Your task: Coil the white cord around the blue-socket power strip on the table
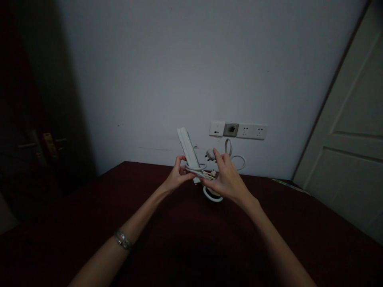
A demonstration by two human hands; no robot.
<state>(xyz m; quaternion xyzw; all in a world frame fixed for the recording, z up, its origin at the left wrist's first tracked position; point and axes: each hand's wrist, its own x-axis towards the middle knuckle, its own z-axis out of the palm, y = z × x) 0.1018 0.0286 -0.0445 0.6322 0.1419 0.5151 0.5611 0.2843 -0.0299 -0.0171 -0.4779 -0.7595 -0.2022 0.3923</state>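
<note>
A white power strip stands tilted upright above a dark red table. My left hand is closed on its lower end, where white cable is wound around it. My right hand is closed on the white cable, with loops hanging below and behind it. The plug sticks up just above my right fingers.
A row of wall sockets sits on the grey wall just behind the hands. A white door is at the right, a dark door with a brass handle at the left. My left forearm wears a bracelet.
</note>
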